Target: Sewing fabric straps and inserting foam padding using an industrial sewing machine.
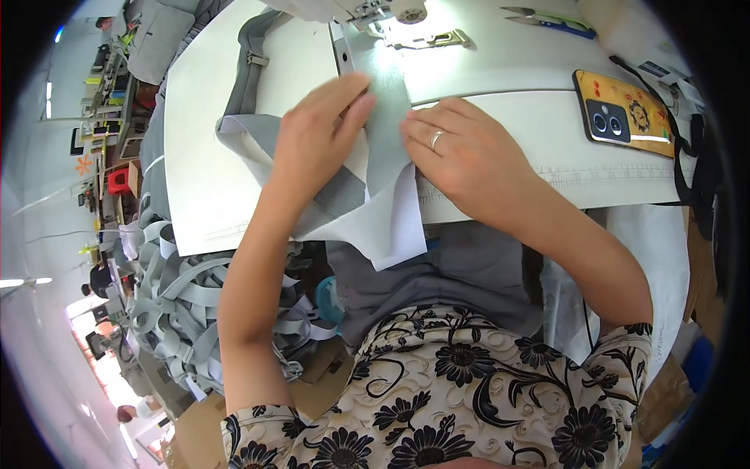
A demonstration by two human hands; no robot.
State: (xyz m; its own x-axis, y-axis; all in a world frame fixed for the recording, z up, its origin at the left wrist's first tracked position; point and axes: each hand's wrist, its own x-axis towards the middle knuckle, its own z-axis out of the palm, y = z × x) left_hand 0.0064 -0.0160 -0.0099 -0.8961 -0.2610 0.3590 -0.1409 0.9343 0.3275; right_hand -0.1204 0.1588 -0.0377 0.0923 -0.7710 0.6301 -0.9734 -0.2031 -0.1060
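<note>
A grey fabric piece (387, 144) lies on the white sewing table, its narrow far end below the sewing machine's needle area (383, 23). My left hand (316, 137) is closed at its left edge, thumb and fingers bent toward the cloth. At the right edge, the curled fingertips of my right hand (462, 152), with a ring on one finger, pinch the fabric. A white layer (406, 227) shows at the near end, hanging past the table edge. Joined or lying against it on the left, a grey strap (246, 78) with a metal slider loops back; my left hand hides part of it.
Snips (551, 22) lie at the far right, and a phone in a gold case (625, 113) rests near the right edge beside black cords. A heap of grey strips (183, 301) fills the space left of my lap. A tape scale (539, 173) runs along the table's near edge.
</note>
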